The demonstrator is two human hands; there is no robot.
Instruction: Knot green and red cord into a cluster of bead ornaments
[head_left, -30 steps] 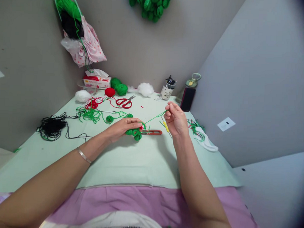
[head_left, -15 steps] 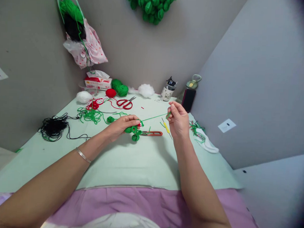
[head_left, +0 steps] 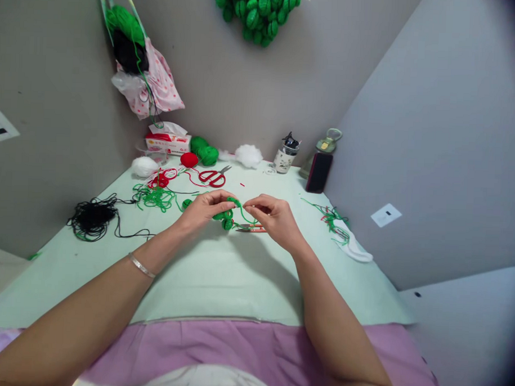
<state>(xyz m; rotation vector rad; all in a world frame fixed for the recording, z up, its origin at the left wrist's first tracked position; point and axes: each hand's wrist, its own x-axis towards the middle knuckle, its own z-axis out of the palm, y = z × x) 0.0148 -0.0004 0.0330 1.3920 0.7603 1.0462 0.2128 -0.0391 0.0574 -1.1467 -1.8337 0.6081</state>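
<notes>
My left hand is closed around a small green crocheted piece with round ball-like parts, held above the table. Close on its right, my right hand has thumb and forefinger pinched together, their tips almost at the piece. A strand of green yarn curves slackly from the piece to the right hand's fingers; whether a needle is in the pinch is too small to tell. Below the hands lie orange-handled thread snips, partly covered by the right hand. A small green ball shows behind my left wrist.
Red-handled scissors, a red yarn ball, green yarn and a tissue box stand behind. Black yarn is heaped left. A cup, a phone and yarn scraps are right.
My right hand has come down and left, back to the crocheted piece. The green yarn, taut before, now hangs slack. The yellow-handled tool on the table is now hidden behind my right hand.
</notes>
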